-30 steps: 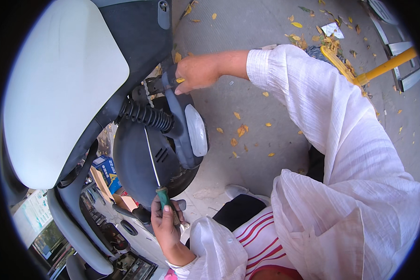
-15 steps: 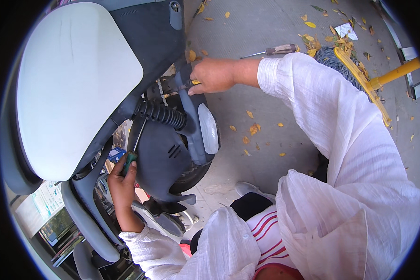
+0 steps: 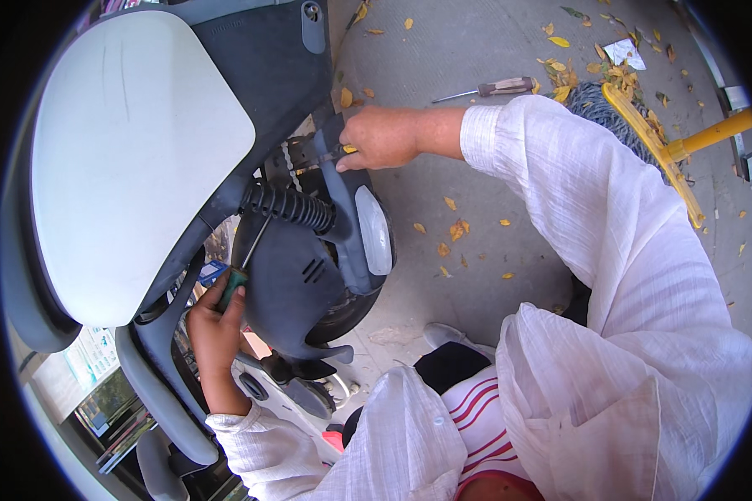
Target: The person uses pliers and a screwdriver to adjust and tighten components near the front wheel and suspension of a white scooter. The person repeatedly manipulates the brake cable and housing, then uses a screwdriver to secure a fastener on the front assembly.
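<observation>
A grey and white motor scooter [image 3: 280, 50] fills the left side, with its black coil-spring shock absorber [image 3: 288, 207] beside a dark fender [image 3: 284, 275]. My left hand [image 3: 215, 327] is closed round the green handle of a screwdriver [image 3: 236, 288]. Its shaft slants up toward the lower edge of the spring; what the tip touches is hard to tell. Above the spring, my right hand [image 3: 380, 138] is closed on a tool with a yellow and dark handle [image 3: 348, 150], mostly hidden by the fingers. The tool's dark end lies by a chain [image 3: 291, 165] and grey bracket.
Another screwdriver [image 3: 505, 87] lies on the concrete floor beyond my right forearm. A mop [image 3: 612, 117] with a yellow handle is at the right, near dry leaves [image 3: 459, 230] and a paper scrap [image 3: 625, 54]. More grey vehicle parts [image 3: 165, 397] stand at lower left.
My left hand has shifted slightly left, and the screwdriver leans a little more to the right at its tip. My right hand stays almost in place.
</observation>
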`<act>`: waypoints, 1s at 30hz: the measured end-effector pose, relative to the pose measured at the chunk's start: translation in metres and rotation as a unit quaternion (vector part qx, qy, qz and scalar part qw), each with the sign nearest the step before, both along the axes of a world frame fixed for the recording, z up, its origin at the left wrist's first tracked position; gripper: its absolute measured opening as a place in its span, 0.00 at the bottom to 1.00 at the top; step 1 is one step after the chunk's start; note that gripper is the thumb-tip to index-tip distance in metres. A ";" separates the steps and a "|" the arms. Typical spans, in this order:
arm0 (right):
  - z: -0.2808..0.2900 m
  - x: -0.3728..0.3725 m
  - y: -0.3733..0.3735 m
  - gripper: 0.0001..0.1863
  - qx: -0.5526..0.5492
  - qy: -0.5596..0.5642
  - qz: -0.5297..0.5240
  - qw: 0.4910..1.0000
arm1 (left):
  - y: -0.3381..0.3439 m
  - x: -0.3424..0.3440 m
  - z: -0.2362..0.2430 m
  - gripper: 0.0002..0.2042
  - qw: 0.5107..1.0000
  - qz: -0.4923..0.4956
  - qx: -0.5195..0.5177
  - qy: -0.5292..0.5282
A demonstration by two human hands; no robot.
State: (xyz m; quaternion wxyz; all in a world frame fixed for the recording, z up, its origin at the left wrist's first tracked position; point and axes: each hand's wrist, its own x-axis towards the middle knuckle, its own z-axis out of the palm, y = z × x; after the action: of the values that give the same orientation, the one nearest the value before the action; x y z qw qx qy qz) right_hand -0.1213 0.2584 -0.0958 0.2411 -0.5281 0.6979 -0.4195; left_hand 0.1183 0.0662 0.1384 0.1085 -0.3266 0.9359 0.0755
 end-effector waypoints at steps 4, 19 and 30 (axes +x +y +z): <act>-0.003 -0.003 -0.001 0.27 0.008 -0.007 0.004 1.000 | 0.019 -0.003 -0.003 0.19 0.990 -0.085 -0.110 -0.009; -0.020 0.001 -0.002 0.26 0.088 -0.252 0.040 0.963 | 0.023 0.014 -0.016 0.19 0.973 -0.154 -0.171 0.002; 0.027 -0.004 0.000 0.25 0.170 -0.024 0.031 0.985 | 0.029 0.019 -0.025 0.18 0.971 -0.157 -0.182 0.005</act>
State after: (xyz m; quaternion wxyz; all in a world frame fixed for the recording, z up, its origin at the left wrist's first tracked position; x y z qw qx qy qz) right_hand -0.1257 0.2588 -0.0690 0.3567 -0.4905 0.7363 -0.3001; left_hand 0.1375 0.0956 0.1137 0.0534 -0.1892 0.9739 -0.1131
